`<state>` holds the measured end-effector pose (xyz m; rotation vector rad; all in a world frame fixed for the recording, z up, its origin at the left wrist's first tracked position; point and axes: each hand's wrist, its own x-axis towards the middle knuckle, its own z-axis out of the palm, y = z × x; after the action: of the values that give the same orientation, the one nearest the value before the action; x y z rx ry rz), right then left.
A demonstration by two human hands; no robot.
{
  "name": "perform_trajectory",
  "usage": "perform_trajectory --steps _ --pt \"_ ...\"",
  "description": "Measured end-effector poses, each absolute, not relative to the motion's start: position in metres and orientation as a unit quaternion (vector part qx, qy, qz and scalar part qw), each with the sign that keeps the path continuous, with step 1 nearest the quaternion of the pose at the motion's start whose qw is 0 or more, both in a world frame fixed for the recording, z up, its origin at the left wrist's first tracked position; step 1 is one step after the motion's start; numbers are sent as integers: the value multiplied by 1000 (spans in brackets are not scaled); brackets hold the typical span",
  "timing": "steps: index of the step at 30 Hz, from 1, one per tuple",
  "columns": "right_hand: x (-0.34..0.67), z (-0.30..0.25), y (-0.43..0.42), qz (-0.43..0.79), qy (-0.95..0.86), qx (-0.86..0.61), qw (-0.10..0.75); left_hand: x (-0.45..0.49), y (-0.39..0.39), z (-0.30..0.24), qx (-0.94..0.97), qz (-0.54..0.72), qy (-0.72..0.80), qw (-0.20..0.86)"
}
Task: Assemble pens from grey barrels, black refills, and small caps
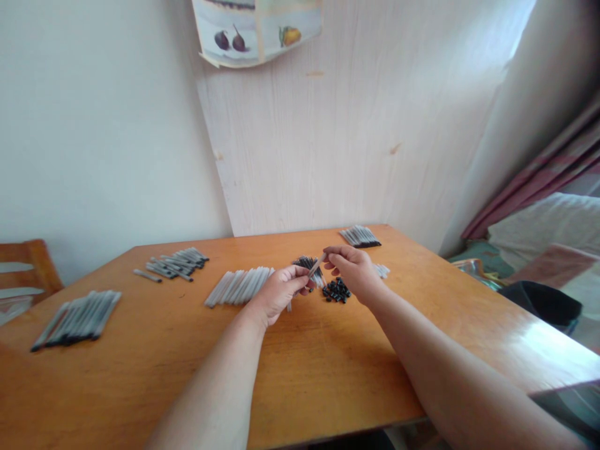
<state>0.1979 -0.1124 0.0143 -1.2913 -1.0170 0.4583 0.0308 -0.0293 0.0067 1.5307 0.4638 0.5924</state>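
Observation:
A slim, pale pen barrel [317,265] slants between my hands above the table. My left hand [281,290] pinches its lower end, and the fingertips of my right hand [354,269] close on the upper end. Behind them lies a pile of dark-tipped refills [305,262], partly hidden. Small black caps [336,291] are heaped just below my right hand. Beside my left hand, a row of clear pen barrels [237,286] lies on the table. A few white pieces [382,271] show past my right wrist.
The wooden table [323,387] also bears black-ended pens in a row [77,319] at left, a loose pile [175,264] behind it and another row [360,235] at the back right. A chair [35,269] stands left; a dark bin [539,303] is right.

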Motion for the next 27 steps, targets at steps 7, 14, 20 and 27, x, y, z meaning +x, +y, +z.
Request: perform_trajectory --steps 7,14,20,27 --pt "198 8 -110 163 -478 -583 636 30 -33 10 664 261 205 670" --pt "195 7 -110 139 -504 -592 614 30 -29 4 674 243 191 671" --pt "194 7 -112 142 -506 -596 607 30 -27 2 681 242 185 665" --pt "193 6 -112 145 -509 -617 582 31 -30 7 680 246 195 662"
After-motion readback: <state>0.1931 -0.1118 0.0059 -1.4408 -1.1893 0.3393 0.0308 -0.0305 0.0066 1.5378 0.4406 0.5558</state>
